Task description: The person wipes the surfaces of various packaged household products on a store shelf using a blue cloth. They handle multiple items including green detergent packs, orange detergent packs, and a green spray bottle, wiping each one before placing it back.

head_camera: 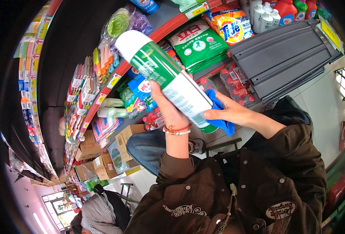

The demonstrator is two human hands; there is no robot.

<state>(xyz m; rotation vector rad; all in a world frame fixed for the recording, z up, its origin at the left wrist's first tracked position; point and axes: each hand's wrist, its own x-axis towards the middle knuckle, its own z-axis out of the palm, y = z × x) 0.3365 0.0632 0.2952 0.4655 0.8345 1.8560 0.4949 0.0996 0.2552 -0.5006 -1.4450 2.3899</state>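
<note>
A large green and white bottle or can (pixel 175 84) with a white cap is tilted across the view, its capped end toward the upper left. Around its middle my left hand (pixel 171 108) is closed, thumb on the near side, with some fingers hidden behind it. A red and a white beaded bracelet circle that wrist. My right hand (pixel 229 108) pinches a blue cloth (pixel 223 122) against the lower end of the container. Part of the cloth lies behind the container's edge, and the rest hangs below my thumb.
Red-edged shelves (pixel 163 26) hold a green and white detergent bag (pixel 198 44), a Tide bag (pixel 229 25) and white bottles (pixel 266 19). A dark grey shelf panel (pixel 283 55) is at the right. Cardboard boxes (pixel 105 166) stand lower left, near another person (pixel 100 210). Shrink-wrapped red-capped bottles (pixel 238 82) are below the shelf.
</note>
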